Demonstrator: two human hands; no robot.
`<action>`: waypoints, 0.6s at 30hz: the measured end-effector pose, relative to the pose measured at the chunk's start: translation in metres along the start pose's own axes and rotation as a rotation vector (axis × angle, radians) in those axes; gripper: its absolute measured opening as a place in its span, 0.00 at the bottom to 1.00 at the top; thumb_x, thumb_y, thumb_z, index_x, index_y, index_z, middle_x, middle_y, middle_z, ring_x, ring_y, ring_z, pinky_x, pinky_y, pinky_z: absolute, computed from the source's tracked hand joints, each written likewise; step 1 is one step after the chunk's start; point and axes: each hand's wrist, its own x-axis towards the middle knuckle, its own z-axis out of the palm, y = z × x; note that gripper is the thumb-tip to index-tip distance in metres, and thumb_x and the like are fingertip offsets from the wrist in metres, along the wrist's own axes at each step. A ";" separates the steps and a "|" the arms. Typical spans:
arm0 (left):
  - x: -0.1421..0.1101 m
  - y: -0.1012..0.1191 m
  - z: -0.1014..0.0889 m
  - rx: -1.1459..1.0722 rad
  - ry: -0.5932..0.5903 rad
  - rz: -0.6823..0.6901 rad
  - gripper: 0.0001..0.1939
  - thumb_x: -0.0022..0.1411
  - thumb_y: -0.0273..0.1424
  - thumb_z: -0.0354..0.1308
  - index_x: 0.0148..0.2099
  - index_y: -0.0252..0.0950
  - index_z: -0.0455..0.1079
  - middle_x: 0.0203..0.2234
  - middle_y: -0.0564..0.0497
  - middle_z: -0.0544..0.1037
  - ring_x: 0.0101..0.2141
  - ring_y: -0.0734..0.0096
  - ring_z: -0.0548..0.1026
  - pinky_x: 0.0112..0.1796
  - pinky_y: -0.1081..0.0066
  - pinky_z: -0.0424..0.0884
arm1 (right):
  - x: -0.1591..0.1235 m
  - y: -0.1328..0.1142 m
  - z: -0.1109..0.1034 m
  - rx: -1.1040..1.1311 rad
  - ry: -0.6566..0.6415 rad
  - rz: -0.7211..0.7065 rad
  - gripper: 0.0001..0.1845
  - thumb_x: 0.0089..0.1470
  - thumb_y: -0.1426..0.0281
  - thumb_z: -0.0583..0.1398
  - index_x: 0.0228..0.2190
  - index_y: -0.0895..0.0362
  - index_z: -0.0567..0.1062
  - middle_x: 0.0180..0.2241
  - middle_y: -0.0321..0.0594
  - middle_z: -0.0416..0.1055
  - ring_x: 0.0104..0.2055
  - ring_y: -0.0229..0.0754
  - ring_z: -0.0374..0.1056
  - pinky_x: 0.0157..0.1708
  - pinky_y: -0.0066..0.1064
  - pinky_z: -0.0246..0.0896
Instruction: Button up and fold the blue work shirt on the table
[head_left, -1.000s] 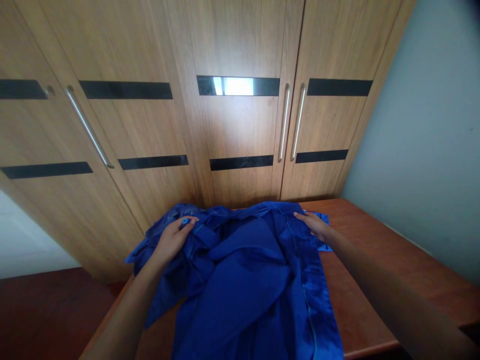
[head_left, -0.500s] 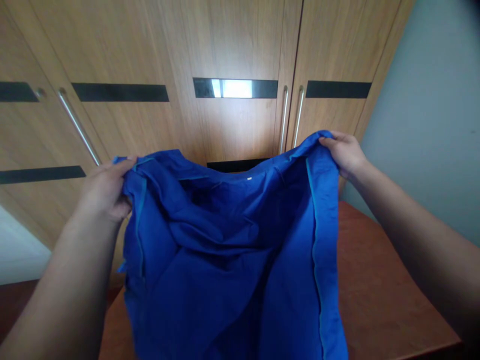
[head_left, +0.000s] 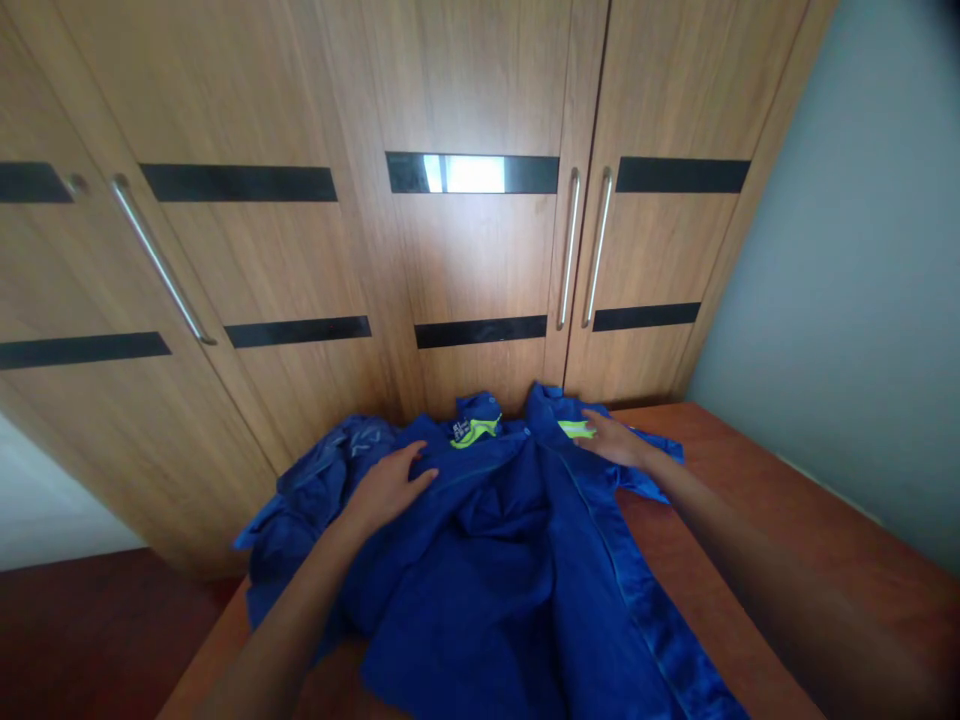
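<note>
A blue jacket (head_left: 480, 590) with yellow-green strips lies crumpled on a reddish-brown tabletop, its front parted. The collar end is at the far side, by the wardrobe. Over the jacket's left part is my left hand (head_left: 390, 490), thumb and fingers apart, with nothing in it. My right hand (head_left: 611, 440) is at the right shoulder, beside a yellow-green strip (head_left: 574, 429); its fingers are spread and hold nothing that I can see. Whether either hand presses on the cloth I cannot tell. Bunched blue cloth (head_left: 315, 490) lies on the left.
A wooden wardrobe (head_left: 480, 250) with black strips and metal handles (head_left: 596, 250) stands right behind the tabletop (head_left: 750, 540). On the right is a pale grey-blue wall (head_left: 847, 300). Dark red floor (head_left: 112, 620) shows at the lower left.
Both hands held the jacket up by its shoulders. Now it lies lower on the tabletop, released, and my hands have moved down and inward.
</note>
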 end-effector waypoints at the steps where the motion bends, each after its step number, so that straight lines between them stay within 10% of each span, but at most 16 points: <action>1: -0.015 -0.012 0.003 0.065 0.018 -0.033 0.32 0.61 0.49 0.48 0.59 0.33 0.64 0.52 0.37 0.74 0.51 0.50 0.72 0.54 0.55 0.64 | -0.018 0.015 0.009 -0.009 0.006 0.047 0.28 0.44 0.63 0.66 0.47 0.60 0.71 0.47 0.54 0.73 0.49 0.57 0.69 0.51 0.46 0.61; 6: -0.073 -0.055 0.002 0.150 0.120 -0.065 0.32 0.58 0.51 0.51 0.56 0.34 0.67 0.54 0.39 0.72 0.54 0.50 0.69 0.56 0.55 0.62 | -0.107 0.061 0.030 0.006 0.199 0.198 0.26 0.51 0.58 0.59 0.49 0.59 0.70 0.47 0.52 0.73 0.49 0.54 0.70 0.50 0.42 0.63; 10: -0.091 -0.065 -0.001 0.024 0.146 -0.222 0.36 0.54 0.52 0.54 0.59 0.36 0.62 0.48 0.41 0.76 0.46 0.51 0.76 0.46 0.57 0.72 | -0.158 0.058 0.036 0.002 0.073 0.280 0.28 0.53 0.52 0.57 0.51 0.53 0.69 0.37 0.45 0.77 0.40 0.54 0.73 0.43 0.44 0.66; 18: -0.092 -0.056 -0.014 0.078 0.326 -0.192 0.16 0.54 0.45 0.53 0.38 0.41 0.74 0.33 0.49 0.80 0.33 0.56 0.77 0.37 0.63 0.72 | -0.176 0.016 0.030 0.314 -0.154 0.212 0.26 0.49 0.57 0.60 0.47 0.57 0.74 0.49 0.48 0.73 0.52 0.55 0.68 0.53 0.45 0.61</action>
